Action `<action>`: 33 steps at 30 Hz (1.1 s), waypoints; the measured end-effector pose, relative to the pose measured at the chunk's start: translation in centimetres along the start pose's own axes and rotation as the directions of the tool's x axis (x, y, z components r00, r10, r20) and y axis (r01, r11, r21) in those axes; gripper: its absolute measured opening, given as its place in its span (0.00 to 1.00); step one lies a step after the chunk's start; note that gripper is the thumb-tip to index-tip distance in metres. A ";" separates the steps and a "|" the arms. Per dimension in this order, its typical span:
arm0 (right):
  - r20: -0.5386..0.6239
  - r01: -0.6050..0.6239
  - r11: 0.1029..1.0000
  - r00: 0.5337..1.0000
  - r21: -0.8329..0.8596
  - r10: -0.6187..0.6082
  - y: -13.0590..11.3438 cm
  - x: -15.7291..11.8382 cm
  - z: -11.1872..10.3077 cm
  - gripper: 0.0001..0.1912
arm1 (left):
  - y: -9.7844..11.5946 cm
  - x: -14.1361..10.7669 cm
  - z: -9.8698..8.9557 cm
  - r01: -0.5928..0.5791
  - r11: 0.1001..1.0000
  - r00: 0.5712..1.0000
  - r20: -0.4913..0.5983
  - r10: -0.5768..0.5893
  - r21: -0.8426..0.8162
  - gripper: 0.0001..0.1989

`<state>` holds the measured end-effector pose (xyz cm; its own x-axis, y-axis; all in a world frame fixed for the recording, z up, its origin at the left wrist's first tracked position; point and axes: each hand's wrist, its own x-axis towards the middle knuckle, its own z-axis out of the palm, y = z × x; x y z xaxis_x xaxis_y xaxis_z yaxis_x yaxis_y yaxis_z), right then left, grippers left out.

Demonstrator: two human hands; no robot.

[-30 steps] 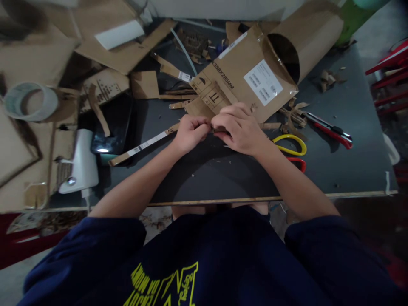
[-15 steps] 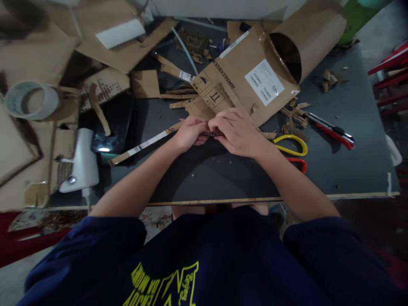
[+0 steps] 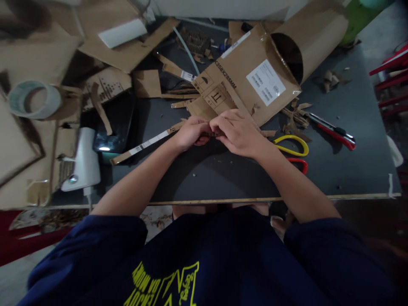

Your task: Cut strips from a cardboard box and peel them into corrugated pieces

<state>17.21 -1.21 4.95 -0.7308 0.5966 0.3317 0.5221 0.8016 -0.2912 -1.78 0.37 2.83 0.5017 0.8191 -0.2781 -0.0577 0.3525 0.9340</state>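
My left hand (image 3: 194, 132) and my right hand (image 3: 234, 131) meet at the middle of the table, fingers pinched close together. Between them is a small brown piece of cardboard (image 3: 210, 131), mostly covered by the fingers. Just beyond lies a printed cardboard sheet (image 3: 239, 80) with a white label. A narrow cardboard strip (image 3: 143, 145) reaches out to the left of my left hand. Beside my right forearm are scissors with one yellow handle (image 3: 301, 144) and one red handle (image 3: 302, 165); the forearm hides part of them.
A red utility knife (image 3: 334, 132) lies at the right among torn scraps (image 3: 296, 114). A cardboard tube (image 3: 321, 38) rests at the back right. On the left are a tape roll (image 3: 34, 100), a white device (image 3: 83, 161) with a cable, a black tablet-like object (image 3: 116, 123) and cardboard pieces.
Both hands stay together at almost the same spot, with slight finger movement on the cardboard piece. The whole view has shifted slightly.
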 end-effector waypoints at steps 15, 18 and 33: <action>-0.034 -0.057 0.994 0.998 0.097 0.061 0.5 0.0 -0.5 0.15 | 0.1 0.0 0.2 -0.042 0.999 0.999 -0.026 0.041 -0.031 0.05; -0.011 -0.030 0.998 0.999 0.061 0.030 0.2 0.0 -0.5 0.14 | 0.1 0.0 0.2 -0.042 0.999 0.999 -0.013 0.042 -0.019 0.05; -0.411 -0.250 0.965 0.874 0.079 0.260 1.4 -0.6 0.5 0.14 | -1.0 -0.6 0.9 -0.430 0.713 0.785 -0.161 0.598 0.553 0.12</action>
<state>18.13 -0.50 3.87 -0.3221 0.7462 0.5826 0.6520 0.6210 -0.4351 -1.28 -0.91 2.26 0.2205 0.9266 0.3045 0.2204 -0.3514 0.9099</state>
